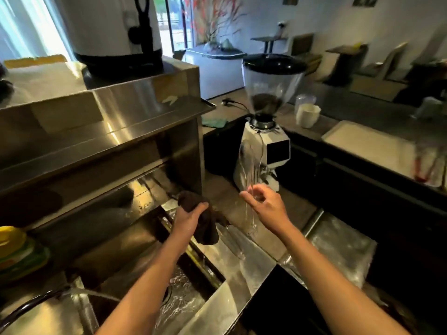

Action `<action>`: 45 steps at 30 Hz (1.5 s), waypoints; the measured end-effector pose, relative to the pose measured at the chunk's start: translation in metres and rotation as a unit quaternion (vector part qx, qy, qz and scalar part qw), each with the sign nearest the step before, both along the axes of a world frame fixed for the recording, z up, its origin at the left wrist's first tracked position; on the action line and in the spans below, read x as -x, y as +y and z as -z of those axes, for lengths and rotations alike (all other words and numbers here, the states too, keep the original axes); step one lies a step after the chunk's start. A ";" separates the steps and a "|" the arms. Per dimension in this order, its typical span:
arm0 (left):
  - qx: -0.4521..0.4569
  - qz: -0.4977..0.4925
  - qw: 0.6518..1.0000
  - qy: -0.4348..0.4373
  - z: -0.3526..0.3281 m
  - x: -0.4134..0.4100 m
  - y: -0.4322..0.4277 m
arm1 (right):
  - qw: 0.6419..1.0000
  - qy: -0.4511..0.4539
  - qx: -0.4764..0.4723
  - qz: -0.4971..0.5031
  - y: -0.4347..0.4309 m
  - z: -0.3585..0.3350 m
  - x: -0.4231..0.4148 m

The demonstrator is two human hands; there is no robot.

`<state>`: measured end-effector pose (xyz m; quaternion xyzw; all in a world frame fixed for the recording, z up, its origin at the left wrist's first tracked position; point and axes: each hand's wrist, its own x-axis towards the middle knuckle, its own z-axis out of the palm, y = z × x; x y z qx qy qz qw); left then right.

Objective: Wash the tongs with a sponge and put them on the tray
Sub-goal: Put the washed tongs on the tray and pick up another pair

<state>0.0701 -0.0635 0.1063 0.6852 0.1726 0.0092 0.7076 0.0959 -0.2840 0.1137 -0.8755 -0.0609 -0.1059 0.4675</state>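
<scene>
My right hand (264, 206) holds clear plastic tongs (249, 163) by their middle. They stand nearly upright and look blurred, in front of the white coffee grinder. My left hand (187, 220) grips a dark brown sponge or cloth (205, 228) over the steel rim at the sink's far right corner, a short way left of the tongs. The white tray (362, 143) lies on the counter at the right, with red-tipped utensils (425, 165) on its near end.
Water runs from a black faucet (31, 303) into the steel sink (183, 298). A steel shelf (101, 131) with a large urn (116, 32) stands at the left. A coffee grinder (266, 131) and white cups (307, 114) sit behind my hands. A second basin (338, 245) is at the right.
</scene>
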 end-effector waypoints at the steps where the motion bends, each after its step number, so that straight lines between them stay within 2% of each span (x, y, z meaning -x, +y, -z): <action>1: 0.004 0.012 1.000 -0.002 -0.003 -0.003 -0.011 | 1.000 0.002 -0.010 0.016 -0.011 -0.001 0.002; 6: 0.016 0.076 0.997 0.013 -0.009 -0.019 -0.069 | 0.994 0.008 -0.050 0.093 -0.064 0.000 0.010; 11: -0.015 0.121 0.992 0.032 -0.005 -0.043 -0.129 | 0.987 0.036 -0.067 0.144 -0.121 0.002 0.010; 22: -0.003 0.217 0.976 0.011 -0.013 -0.101 -0.295 | 0.952 0.028 0.023 0.304 -0.293 -0.022 -0.023; 26: 0.004 0.231 0.973 0.003 -0.019 -0.130 -0.352 | 0.936 0.020 0.023 0.352 -0.350 -0.044 -0.054; 28: 0.009 0.235 0.972 0.003 -0.025 -0.140 -0.375 | 0.932 0.027 0.030 0.361 -0.373 -0.058 -0.073; 33: 0.051 0.239 0.970 0.009 -0.040 -0.164 -0.431 | 0.926 0.124 0.101 0.342 -0.434 -0.083 -0.130; 39: 0.029 0.230 0.972 0.028 -0.034 -0.191 -0.468 | 0.905 0.229 0.187 0.307 -0.476 -0.084 -0.194; 45: 0.050 0.246 0.967 0.036 -0.027 -0.202 -0.486 | 0.888 0.256 0.216 0.315 -0.493 -0.073 -0.223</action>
